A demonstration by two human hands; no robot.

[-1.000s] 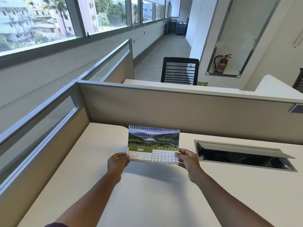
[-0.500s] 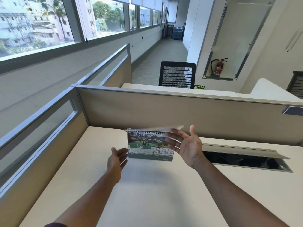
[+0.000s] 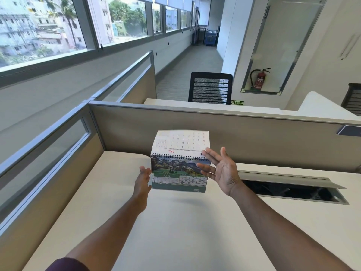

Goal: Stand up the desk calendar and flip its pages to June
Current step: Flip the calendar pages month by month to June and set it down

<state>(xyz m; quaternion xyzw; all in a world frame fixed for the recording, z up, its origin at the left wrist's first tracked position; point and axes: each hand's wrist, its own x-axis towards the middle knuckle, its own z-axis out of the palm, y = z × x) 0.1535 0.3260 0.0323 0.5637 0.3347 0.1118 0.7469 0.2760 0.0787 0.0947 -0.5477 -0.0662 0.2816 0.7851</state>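
While the calendar (image 3: 178,174) stood on the desk (image 3: 175,231) with its June page facing us, one loose page (image 3: 180,140) was upright above the wire binding, its printing upside down to us and a little blurred. We judged the step in hand to be the last flip: June was already showing, and only that raised page had yet to fall behind the stand.

Our left hand (image 3: 143,178) was just beside the calendar's left edge, fingers straight and held loosely together, gripping nothing; we could not tell whether it touched the card. Our right hand (image 3: 222,170) was open at the right end, palm turned toward the calendar, fingers (image 3: 212,153) spread wide, the tips at or near the binding and the raised page; contact was unclear.

The next move, as we judged it, called for letting the page drop over the back, then steadying the base so the stand stayed square.

The calendar's long axis ran left to right across the desk, roughly parallel to the partition (image 3: 214,130) behind it. Its printed face pointed back toward us, binding on top. The cable tray (image 3: 289,189) lay to the right.
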